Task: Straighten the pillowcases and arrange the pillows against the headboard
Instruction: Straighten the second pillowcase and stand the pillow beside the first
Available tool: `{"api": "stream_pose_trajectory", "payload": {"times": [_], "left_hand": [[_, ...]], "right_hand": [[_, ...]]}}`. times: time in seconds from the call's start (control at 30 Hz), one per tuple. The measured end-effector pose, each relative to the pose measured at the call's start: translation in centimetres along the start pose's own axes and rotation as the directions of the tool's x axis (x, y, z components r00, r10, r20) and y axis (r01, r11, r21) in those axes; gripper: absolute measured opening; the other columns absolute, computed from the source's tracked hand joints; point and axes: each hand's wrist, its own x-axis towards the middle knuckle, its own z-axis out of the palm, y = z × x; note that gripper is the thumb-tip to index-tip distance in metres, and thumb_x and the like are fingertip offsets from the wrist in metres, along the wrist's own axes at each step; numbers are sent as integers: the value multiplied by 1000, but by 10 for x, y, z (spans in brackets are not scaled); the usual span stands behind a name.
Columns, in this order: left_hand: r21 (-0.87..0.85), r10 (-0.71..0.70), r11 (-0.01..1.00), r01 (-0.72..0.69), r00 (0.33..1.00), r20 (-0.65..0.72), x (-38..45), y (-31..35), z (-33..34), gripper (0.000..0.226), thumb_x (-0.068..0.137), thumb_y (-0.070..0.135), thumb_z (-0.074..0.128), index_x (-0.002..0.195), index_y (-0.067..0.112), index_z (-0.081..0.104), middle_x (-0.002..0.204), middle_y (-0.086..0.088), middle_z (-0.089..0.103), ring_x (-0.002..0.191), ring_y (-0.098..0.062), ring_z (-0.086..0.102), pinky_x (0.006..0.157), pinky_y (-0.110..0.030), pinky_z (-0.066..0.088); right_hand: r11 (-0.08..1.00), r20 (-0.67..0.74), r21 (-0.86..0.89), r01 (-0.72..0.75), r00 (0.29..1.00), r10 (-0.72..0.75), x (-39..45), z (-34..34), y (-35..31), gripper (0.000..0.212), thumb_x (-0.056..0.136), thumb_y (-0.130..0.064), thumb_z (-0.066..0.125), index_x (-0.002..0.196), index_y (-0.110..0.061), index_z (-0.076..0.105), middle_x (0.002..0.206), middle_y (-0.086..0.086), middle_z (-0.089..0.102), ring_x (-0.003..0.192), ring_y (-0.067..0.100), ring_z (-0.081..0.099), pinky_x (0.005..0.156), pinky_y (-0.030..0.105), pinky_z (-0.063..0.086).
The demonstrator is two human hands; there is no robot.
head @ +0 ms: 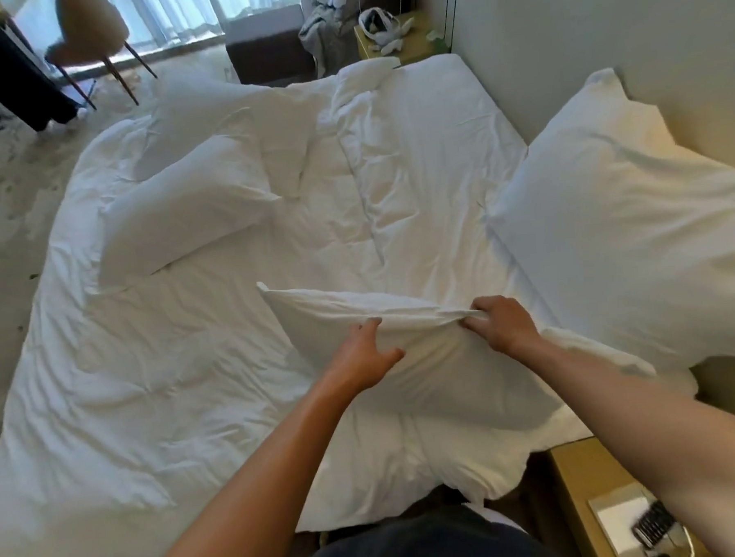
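A white pillow (439, 372) lies near the bed's near edge, its case bunched along the top. My left hand (367, 355) presses on its left part with thumb and fingers pinching the fabric fold. My right hand (502, 324) is closed on the same fold of pillowcase further right. A second white pillow (635, 226) leans against the pale headboard (599, 23) on the right. Two more white pillows (184, 219) (230, 128) lie on the far left part of the bed.
The bed is covered by a rumpled white duvet (150, 396). A yellow nightstand (580, 480) with a phone stands at the lower right; another nightstand (391, 42) is beyond the bed. A brown chair (93, 37) and dark sofa (269, 53) stand by the window.
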Motion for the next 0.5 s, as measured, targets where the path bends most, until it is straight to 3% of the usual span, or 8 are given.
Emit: {"api": "stream_pose_trajectory", "payload": {"times": [0.1, 0.27, 0.5], "left_hand": [[-56, -5, 998, 7, 999, 37, 19, 24, 11, 83, 86, 52, 72, 157, 32, 34, 163, -4, 33, 137, -27, 50, 115, -47, 43], [5, -19, 1000, 19, 998, 57, 49, 49, 21, 86, 88, 50, 70, 160, 37, 25, 172, 7, 9, 145, -28, 43, 116, -49, 41], [88, -67, 995, 57, 991, 118, 75, 50, 21, 88, 91, 48, 69, 162, 38, 18, 173, -1, 5, 146, -29, 42, 120, -47, 35]], "right_hand": [[992, -2, 126, -8, 1000, 8, 8, 2, 27, 23, 88, -41, 75, 79, -22, 67, 82, 1, 70, 81, 26, 65, 73, 42, 52], [975, 30, 219, 41, 998, -49, 24, 0, 43, 17, 85, -41, 74, 81, -27, 66, 81, -5, 71, 78, 21, 65, 72, 39, 53], [955, 52, 260, 140, 986, -159, 17, -8, 47, 20, 89, -51, 72, 87, -32, 68, 84, -12, 71, 80, 9, 66, 75, 31, 52]]}}
